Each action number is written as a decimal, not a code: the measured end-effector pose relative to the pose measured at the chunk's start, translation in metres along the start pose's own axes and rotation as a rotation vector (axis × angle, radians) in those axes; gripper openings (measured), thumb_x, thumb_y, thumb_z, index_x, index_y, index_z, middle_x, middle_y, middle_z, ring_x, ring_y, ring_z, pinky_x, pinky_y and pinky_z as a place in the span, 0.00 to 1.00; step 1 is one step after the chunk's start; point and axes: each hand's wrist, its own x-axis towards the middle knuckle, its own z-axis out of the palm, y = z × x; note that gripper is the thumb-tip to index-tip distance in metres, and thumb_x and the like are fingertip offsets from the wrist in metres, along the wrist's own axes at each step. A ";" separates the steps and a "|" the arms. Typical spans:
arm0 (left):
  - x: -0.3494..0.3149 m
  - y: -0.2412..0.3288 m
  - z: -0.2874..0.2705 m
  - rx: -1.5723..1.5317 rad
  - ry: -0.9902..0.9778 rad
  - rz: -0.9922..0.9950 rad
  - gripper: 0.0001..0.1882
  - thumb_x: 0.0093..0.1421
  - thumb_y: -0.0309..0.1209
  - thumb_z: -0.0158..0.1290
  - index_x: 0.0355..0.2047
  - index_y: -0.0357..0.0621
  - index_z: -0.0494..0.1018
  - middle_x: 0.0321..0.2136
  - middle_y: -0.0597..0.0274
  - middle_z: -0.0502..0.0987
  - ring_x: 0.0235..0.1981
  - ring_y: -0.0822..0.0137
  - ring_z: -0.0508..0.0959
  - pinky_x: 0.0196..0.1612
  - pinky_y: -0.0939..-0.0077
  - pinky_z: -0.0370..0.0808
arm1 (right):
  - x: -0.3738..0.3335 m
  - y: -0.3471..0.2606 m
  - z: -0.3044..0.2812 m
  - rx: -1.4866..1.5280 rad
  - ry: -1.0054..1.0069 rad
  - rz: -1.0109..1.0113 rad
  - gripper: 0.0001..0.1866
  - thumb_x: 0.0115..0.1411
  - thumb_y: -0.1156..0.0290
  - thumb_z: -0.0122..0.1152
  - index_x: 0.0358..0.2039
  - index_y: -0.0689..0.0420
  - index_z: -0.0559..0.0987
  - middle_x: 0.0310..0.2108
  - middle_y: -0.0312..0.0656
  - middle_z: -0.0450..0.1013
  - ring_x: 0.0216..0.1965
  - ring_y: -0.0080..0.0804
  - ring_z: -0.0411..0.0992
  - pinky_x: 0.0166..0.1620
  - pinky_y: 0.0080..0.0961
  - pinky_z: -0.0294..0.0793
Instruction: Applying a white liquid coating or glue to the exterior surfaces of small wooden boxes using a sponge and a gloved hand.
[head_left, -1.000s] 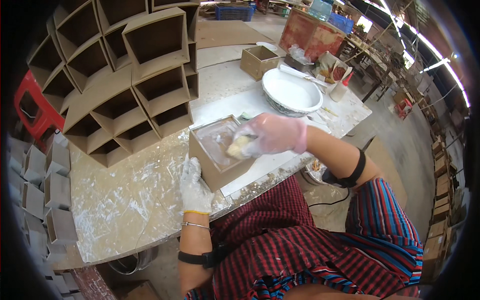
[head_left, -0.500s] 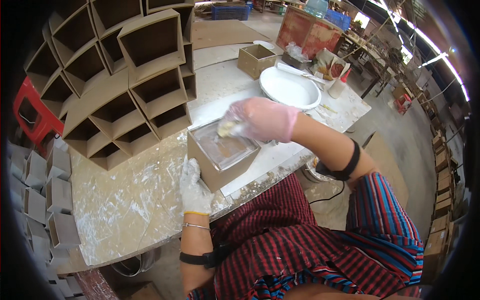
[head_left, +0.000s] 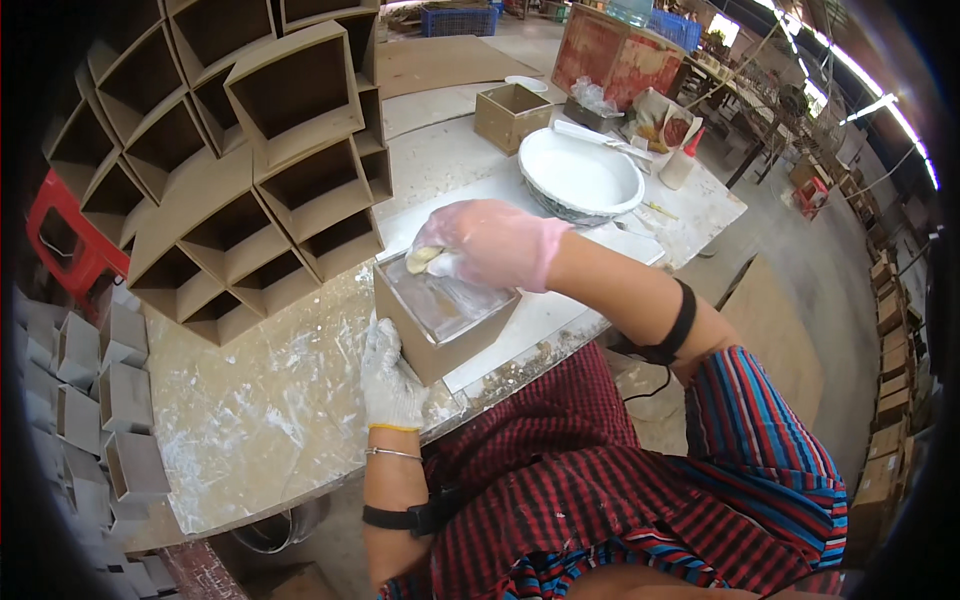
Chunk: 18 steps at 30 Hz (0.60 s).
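Observation:
A brown board box (head_left: 440, 345) stands at the table's front edge. Its upward side, framed by a thin rim, is smeared with wet white. My left hand (head_left: 392, 380), in a white knit glove, grips the box by its left side near the bottom. Over the top, my right hand (head_left: 495, 243) in a thin pinkish glove closes round a pale yellow sponge-like pad (head_left: 424, 260). White stuff clings to the pad and the glove's fingertips. Behind the right hand sits a round basin (head_left: 582, 172) of white liquid.
Open brown boxes (head_left: 300, 190) are stacked at the left, close to the worked box. A single box (head_left: 512, 116) and a red-tipped bottle (head_left: 682, 162) stand further back. Grey boxes (head_left: 135, 465) are piled beyond the table's left edge, near a red plastic stool (head_left: 75, 235).
My right hand has slid left across the box top with the pad, toward its far left corner. My left hand and the box have stayed in place.

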 end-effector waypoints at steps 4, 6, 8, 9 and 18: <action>0.001 -0.002 -0.008 0.009 -0.030 0.008 0.19 0.65 0.33 0.45 0.55 0.39 0.66 0.51 0.54 0.72 0.51 0.57 0.74 0.53 0.58 0.74 | 0.007 -0.021 -0.003 -0.067 -0.247 0.051 0.15 0.51 0.75 0.57 0.42 0.54 0.78 0.35 0.46 0.75 0.39 0.47 0.74 0.44 0.35 0.74; 0.001 -0.001 -0.009 -0.001 -0.023 0.011 0.19 0.65 0.33 0.46 0.54 0.39 0.66 0.51 0.53 0.72 0.51 0.57 0.74 0.53 0.58 0.74 | -0.019 -0.002 -0.004 0.001 -0.223 -0.256 0.15 0.51 0.74 0.58 0.42 0.54 0.78 0.35 0.45 0.75 0.39 0.47 0.74 0.44 0.34 0.74; 0.001 -0.002 -0.008 -0.017 -0.018 -0.004 0.19 0.65 0.33 0.46 0.54 0.39 0.67 0.51 0.53 0.72 0.51 0.57 0.74 0.53 0.58 0.74 | -0.019 0.001 -0.010 0.074 -0.182 -0.231 0.14 0.52 0.73 0.60 0.41 0.55 0.78 0.36 0.45 0.75 0.41 0.47 0.74 0.45 0.34 0.73; 0.001 -0.001 -0.008 -0.017 -0.015 -0.013 0.19 0.65 0.33 0.46 0.54 0.39 0.67 0.51 0.53 0.72 0.51 0.57 0.74 0.53 0.58 0.74 | -0.016 -0.005 -0.014 0.112 -0.169 -0.135 0.14 0.52 0.73 0.60 0.41 0.56 0.78 0.37 0.46 0.75 0.42 0.47 0.73 0.46 0.34 0.73; 0.004 0.000 -0.014 -0.031 0.022 -0.051 0.19 0.64 0.35 0.48 0.54 0.42 0.68 0.49 0.56 0.74 0.47 0.57 0.75 0.50 0.57 0.76 | 0.038 -0.013 0.015 -0.048 0.036 0.057 0.13 0.50 0.74 0.58 0.39 0.59 0.78 0.40 0.50 0.74 0.43 0.50 0.73 0.47 0.36 0.71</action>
